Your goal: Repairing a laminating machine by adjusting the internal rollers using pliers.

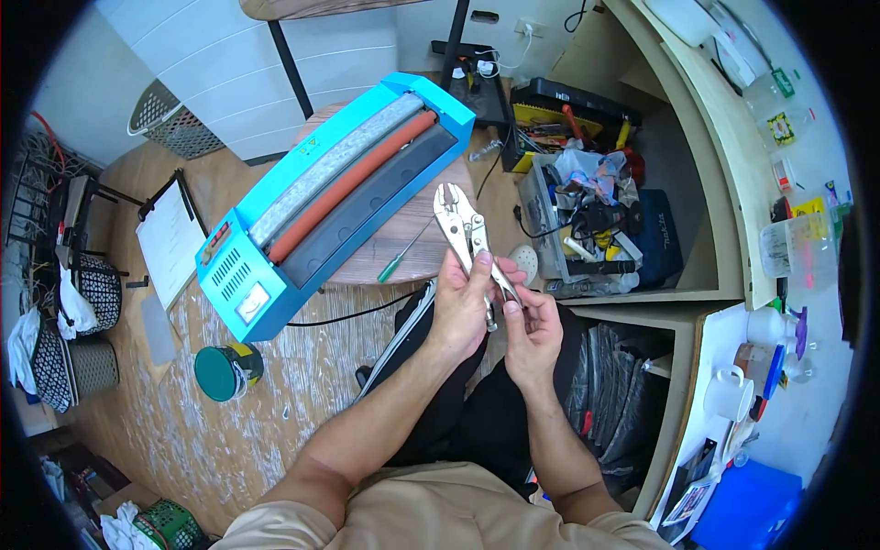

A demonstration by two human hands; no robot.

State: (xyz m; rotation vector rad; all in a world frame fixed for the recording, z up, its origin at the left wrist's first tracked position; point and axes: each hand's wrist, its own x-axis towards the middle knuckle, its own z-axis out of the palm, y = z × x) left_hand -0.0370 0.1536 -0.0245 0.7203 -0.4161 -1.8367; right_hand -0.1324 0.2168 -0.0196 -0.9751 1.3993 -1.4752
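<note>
My left hand (460,305) grips a pair of silver locking pliers (466,225) by a handle, held up above my lap with the jaws pointing away from me. The fingertips of my right hand (533,344) pinch the lower end of the other handle. Just beyond the pliers, a bright blue machine (330,202) with an orange-red roller (353,188) and a grey roller lies at a slant on a round wooden table (394,246). Beside it on the tabletop is a screwdriver with a green handle (390,268).
A green-lidded tub (216,373) stands on the floor at left, near a white clipboard-like board (171,240). At right, an open toolbox (541,128) and a clear bin (550,247) full of tools sit by a shelf cabinet (724,183). A black cable (353,313) crosses the floor.
</note>
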